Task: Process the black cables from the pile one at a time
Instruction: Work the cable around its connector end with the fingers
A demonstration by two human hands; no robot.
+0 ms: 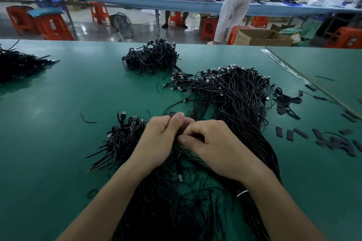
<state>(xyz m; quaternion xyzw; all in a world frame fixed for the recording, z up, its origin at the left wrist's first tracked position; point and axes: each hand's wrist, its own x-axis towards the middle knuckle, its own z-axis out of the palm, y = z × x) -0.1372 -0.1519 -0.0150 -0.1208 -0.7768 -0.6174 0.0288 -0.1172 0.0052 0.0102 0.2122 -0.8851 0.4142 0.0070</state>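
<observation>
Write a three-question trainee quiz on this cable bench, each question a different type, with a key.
1. True or false: the left hand and right hand meet over the black cables in front of the person.
2. Multiple choice: the small flat black pieces lie on the green table: A) left of the hands, B) right of the hands, C) at the far edge beside the rear bundle.
3. Fill in: the big pile of loose cables has its plug ends pointing ____ from the person.

Key: 1 true; 2 B; 3 away.
</observation>
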